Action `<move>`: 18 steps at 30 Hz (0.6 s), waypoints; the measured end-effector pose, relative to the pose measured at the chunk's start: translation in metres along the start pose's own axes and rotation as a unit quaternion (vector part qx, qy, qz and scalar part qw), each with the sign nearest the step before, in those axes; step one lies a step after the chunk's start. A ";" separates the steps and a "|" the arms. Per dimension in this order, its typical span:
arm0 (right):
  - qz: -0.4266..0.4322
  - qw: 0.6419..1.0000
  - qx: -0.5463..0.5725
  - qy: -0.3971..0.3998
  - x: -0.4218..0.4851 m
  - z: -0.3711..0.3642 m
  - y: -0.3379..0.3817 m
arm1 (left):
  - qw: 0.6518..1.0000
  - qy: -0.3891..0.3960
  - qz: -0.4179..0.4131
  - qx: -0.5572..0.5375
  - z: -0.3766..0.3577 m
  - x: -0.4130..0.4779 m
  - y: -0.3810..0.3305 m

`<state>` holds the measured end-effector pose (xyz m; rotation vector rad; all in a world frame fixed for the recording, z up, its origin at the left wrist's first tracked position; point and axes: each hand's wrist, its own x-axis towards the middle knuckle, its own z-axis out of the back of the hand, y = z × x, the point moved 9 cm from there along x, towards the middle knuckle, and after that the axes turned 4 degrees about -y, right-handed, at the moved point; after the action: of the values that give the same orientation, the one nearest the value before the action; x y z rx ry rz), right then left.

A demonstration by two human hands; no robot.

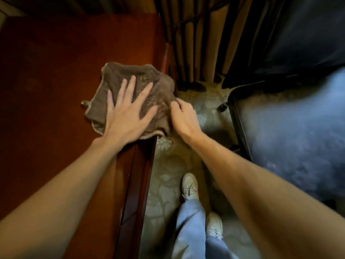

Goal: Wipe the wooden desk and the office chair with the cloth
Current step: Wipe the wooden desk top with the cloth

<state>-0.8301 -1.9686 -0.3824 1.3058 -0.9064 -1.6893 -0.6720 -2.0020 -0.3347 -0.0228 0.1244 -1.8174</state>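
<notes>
Left hand [127, 111] flat on cloth [143, 81] atop desk [46, 75]; right hand [183, 116] curled, seemingly around its edge.

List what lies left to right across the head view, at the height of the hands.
Wooden desk → left hand, flat on the cloth → right hand, gripping the cloth's edge → patterned carpet → dark-rimmed case with a blue inside.

Dim warm light; blurred, warped edges
</notes>
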 end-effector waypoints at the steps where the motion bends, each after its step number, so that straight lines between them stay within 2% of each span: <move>1: 0.022 1.000 -0.014 0.001 0.005 0.001 0.012 | 1.000 0.002 -0.005 0.004 0.001 0.009 0.003; 4: 0.062 0.998 -0.032 0.006 0.035 -0.004 0.032 | 1.000 -0.006 0.007 0.006 0.002 0.042 0.011; 10: 0.034 0.999 0.001 0.011 0.119 -0.020 0.036 | 0.999 -0.036 0.026 0.006 0.010 0.124 0.017; 18: 0.018 0.994 0.103 0.035 0.248 -0.048 0.022 | 0.999 -0.036 -0.014 0.001 0.015 0.206 0.016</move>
<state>-0.8161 -2.2055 -0.4729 1.4670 -1.0788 -1.5428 -0.7061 -2.2063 -0.3317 -0.0900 0.0718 -1.8412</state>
